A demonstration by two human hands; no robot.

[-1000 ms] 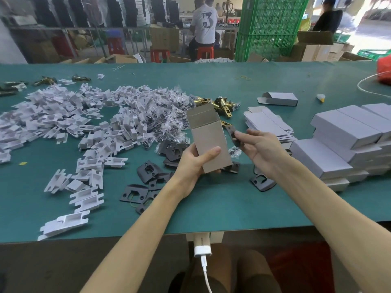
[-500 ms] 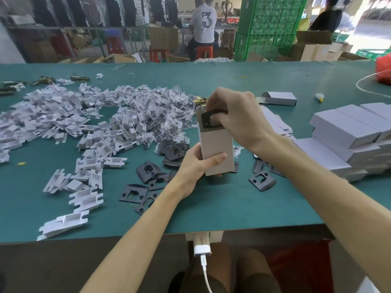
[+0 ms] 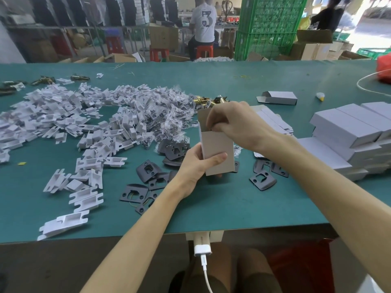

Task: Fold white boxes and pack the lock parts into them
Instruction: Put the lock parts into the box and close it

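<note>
My left hand [image 3: 196, 163] grips a white box [image 3: 218, 153] by its lower half and holds it upright above the green table [image 3: 243, 210]. The box's top flap stands open. My right hand [image 3: 237, 121] is over the open mouth with its fingers bent down into it; the fingertips and whatever they hold are hidden inside. Loose black lock plates [image 3: 262, 180] lie on the table to the right of the box, and several more black plates [image 3: 148, 169] lie to its left.
White plastic inserts [image 3: 63, 123] and bagged screws [image 3: 167, 117] cover the left half. Brass latches [image 3: 203, 101] lie behind the box. Flat box blanks [image 3: 273, 121], a folded box [image 3: 279, 97] and a stack of closed boxes [image 3: 347, 127] are on the right.
My right hand brought a black plate from beside the box to its open top and pushed it down inside; the plate is now out of sight. My left hand kept holding the box.
</note>
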